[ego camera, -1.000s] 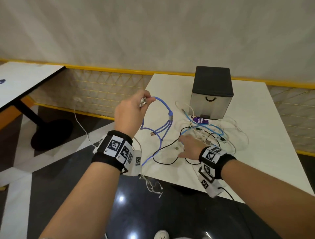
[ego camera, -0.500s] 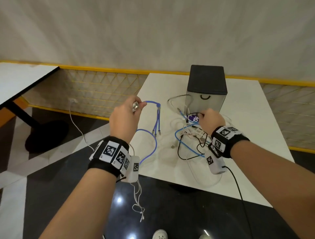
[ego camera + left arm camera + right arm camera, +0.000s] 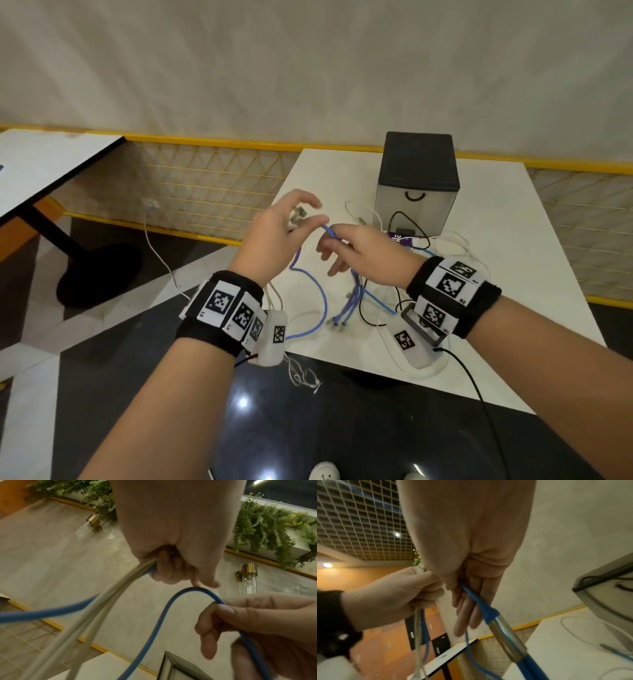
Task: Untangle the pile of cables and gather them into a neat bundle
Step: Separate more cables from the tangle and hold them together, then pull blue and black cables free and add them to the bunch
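Note:
My left hand (image 3: 301,219) is raised over the table's left edge. In the left wrist view its curled fingers (image 3: 164,566) grip a white cable (image 3: 106,601) together with one end of the blue cable (image 3: 320,298). My right hand (image 3: 330,241) sits just right of it and pinches the blue cable (image 3: 190,589) between thumb and fingers. Below that pinch hangs the cable's metal splitter barrel (image 3: 505,632). The blue cable's branched plug ends (image 3: 339,318) dangle near the table's front. The remaining tangle of white, black and blue cables (image 3: 431,246) lies on the white table (image 3: 513,260).
A black-topped box (image 3: 418,174) with a small handle stands at the back of the table, behind the tangle. A yellow mesh railing (image 3: 212,185) runs behind. Another table (image 3: 41,164) stands at the far left. A thin white cable hangs off the table's front edge.
My right hand left the tangle by the box, moved left to my left hand and took hold of the blue cable. The left hand stayed raised, still gripping its cables.

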